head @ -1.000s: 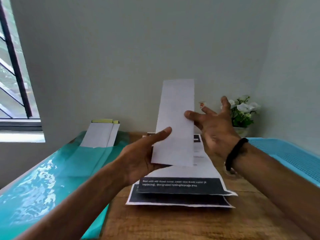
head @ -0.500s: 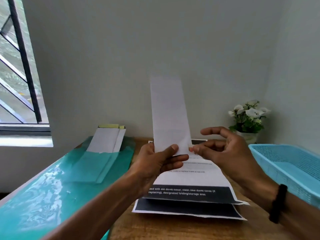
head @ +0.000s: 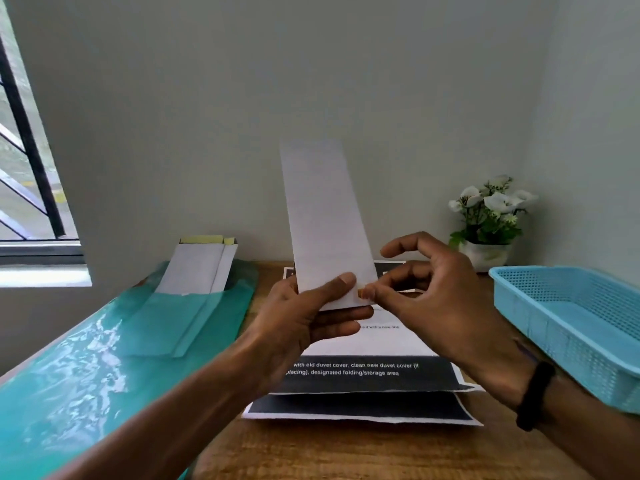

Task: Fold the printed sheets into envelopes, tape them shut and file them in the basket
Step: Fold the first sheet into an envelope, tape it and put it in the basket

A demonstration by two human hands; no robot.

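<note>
I see open air around the upright long white folded paper strip (head: 323, 220). My left hand (head: 304, 317) grips its bottom edge; my right hand (head: 436, 299) pinches the lower right corner.

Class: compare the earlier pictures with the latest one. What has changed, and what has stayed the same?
The right hand left the folded sheet's edge, then returned to pinch its lower right corner. The left hand still grips the sheet's bottom end. Printed sheets and blue basket seem unmoved.
</note>
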